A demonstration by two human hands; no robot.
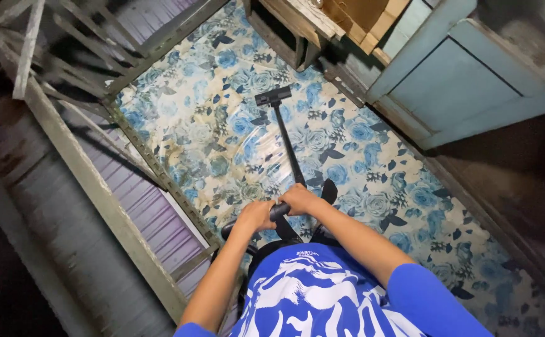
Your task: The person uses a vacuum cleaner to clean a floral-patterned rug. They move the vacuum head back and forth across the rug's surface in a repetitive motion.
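a grey metal frame (97,187) runs down the left. the left hand (255,215) and right hand (298,198) both have fingers clamped on a black vacuum handle (278,210); its wand (288,146) reaches forward to the floor head (273,96) on blue floral flooring (372,187). a pale blue door (453,87) stands right.

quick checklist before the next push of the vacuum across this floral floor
1. Left hand grips handle: ok.
2. Right hand grips the handle too: ok.
3. Vacuum head flat on floral floor covering: ok.
4. Wand straight: ok.
5. Path ahead: not ok, wooden furniture stands just beyond the head.
6. Metal frame clear of wand on left: ok.
7. Power on: cannot tell.
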